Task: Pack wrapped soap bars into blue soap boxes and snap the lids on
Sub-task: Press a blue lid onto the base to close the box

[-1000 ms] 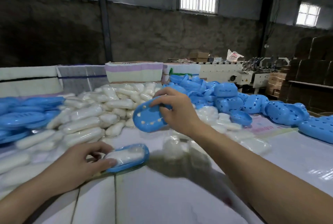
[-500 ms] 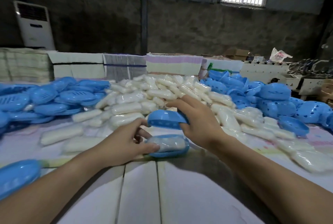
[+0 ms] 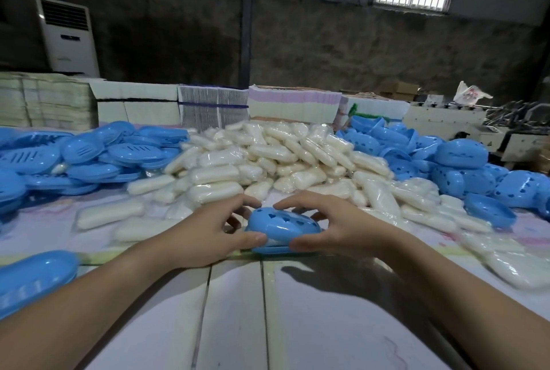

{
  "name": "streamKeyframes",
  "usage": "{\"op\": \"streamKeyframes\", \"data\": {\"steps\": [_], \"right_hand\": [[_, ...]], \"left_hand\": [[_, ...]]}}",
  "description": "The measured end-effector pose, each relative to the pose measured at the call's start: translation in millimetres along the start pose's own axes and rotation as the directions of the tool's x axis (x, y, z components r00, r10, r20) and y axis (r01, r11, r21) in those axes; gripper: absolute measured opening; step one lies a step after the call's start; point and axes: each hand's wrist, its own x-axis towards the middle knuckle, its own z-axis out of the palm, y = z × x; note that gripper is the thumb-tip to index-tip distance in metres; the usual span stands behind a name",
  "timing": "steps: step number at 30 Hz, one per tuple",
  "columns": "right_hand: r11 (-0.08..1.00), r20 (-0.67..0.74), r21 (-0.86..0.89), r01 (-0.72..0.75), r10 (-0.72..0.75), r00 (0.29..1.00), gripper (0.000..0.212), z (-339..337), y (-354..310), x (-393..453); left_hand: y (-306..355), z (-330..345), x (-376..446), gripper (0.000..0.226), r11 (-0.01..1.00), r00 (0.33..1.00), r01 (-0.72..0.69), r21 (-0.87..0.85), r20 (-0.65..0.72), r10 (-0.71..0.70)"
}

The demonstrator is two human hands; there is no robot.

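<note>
Two bare hands are meeting at the near middle of the white table [image 3: 238,325], gripping one oval blue plastic soap box [image 3: 282,228] with a perforated lid: the left hand [image 3: 205,232] is curling thumb and fingers round its left end, the right hand [image 3: 342,231] is curling round its right end. A wrapped white soap bar [image 3: 275,242] is showing in the gap under the lid. A heap of wrapped white soap bars [image 3: 268,158] is lying just beyond, with blue slotted bases [image 3: 98,155] far left and blue perforated lids [image 3: 446,167] far right
</note>
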Motion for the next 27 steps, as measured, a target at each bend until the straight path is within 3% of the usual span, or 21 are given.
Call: {"op": "streamKeyframes", "data": {"steps": [6,19,27], "right_hand": [[0.999,-0.002,-0.046,-0.021,0.021,1.0,0.046,3.6,0.5,2.9],[0.989,-0.011,0.141,0.051,-0.05,0.999,0.046,0.7,-11.6,1.7],[0.992,-0.007,0.118,0.043,-0.042,0.999,0.051,4.3,-12.0,2.7]], "left_hand": [[2.4,-2.6,-1.5,0.062,0.998,0.999,-0.012,0.058,0.037,0.01],[4.8,-2.5,1.3,0.057,0.998,0.998,0.026,-0.058,0.053,-0.023],[6.1,-4.6,1.5,0.054,0.996,0.997,0.043,-0.078,0.07,-0.038]]}}
